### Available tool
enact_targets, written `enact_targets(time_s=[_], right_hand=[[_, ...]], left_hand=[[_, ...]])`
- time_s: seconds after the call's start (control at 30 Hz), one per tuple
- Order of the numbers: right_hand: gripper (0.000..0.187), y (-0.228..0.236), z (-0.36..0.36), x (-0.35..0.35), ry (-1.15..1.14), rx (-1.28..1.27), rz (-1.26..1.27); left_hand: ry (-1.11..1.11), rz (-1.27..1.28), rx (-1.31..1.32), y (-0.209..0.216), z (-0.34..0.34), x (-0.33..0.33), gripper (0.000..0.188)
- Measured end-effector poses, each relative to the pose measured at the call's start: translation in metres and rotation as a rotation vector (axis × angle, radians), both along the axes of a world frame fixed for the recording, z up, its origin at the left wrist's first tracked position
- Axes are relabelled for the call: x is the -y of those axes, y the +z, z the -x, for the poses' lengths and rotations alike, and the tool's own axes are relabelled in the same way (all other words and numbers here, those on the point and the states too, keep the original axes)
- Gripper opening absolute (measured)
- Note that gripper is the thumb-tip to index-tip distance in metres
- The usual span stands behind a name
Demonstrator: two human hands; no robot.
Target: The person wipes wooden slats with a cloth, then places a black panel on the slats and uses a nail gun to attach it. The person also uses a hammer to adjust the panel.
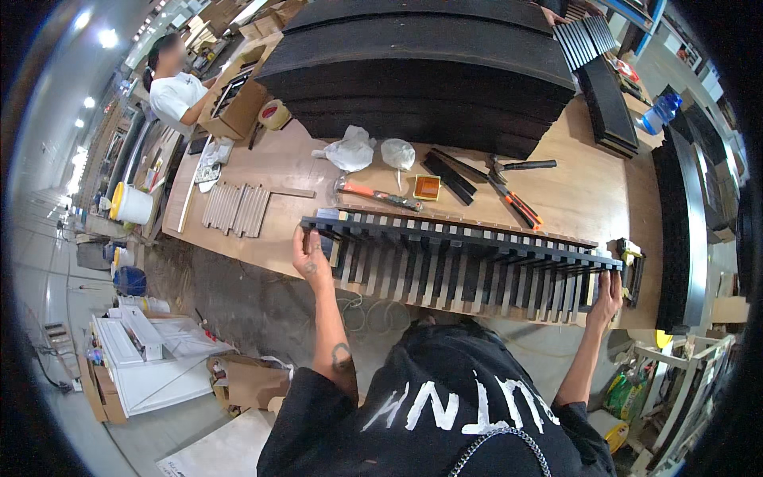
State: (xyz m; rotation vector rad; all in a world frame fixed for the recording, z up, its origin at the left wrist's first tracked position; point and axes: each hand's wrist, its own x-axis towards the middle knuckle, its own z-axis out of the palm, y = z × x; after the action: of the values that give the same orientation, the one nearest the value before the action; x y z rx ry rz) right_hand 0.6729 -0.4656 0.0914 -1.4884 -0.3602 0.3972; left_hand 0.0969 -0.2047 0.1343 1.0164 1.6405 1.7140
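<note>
A long black bar (445,236) with evenly spaced teeth or slots spans the front of the wooden table. My left hand (312,256) grips its left end, and my right hand (607,293) has the right end between thumb and fingers. Under and in front of the bar lies a row of grey-brown slats (421,278), side by side with dark gaps between them. Whether the bar touches the slats I cannot tell. Behind it lie an orange-handled tool (373,193), a small amber-coloured square box (427,188), orange-handled pliers (520,208) and a hammer (520,166).
Tall stacks of black panels (413,103) fill the table's far side. More slats (237,210) lie at the left, near a tape roll (274,115) and cardboard box (238,99). A co-worker (171,83) stands at far left. Black boards (679,230) stand along the right edge.
</note>
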Motion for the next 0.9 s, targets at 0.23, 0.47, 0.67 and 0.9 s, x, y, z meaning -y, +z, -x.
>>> enact_targets(time_s=[0.23,0.47,0.67,0.9], right_hand=[[0.060,-0.033,0.001,-0.009,0.239,0.050,0.016],[0.046,-0.058,-0.033,0.003,0.193,0.065,0.073],[0.058,0.024,-0.005,-0.037,0.268,0.106,0.250],[0.045,0.034,0.016,-0.044,0.435,0.013,0.436]], left_hand=[[-0.137,0.260,-0.603,-0.072,0.024,-0.003,0.031],[-0.103,0.282,-0.623,-0.091,0.026,-0.010,0.026],[-0.268,0.204,-0.683,-0.091,0.048,-0.021,0.039],[-0.266,0.452,-0.809,-0.046,0.084,0.022,0.056]])
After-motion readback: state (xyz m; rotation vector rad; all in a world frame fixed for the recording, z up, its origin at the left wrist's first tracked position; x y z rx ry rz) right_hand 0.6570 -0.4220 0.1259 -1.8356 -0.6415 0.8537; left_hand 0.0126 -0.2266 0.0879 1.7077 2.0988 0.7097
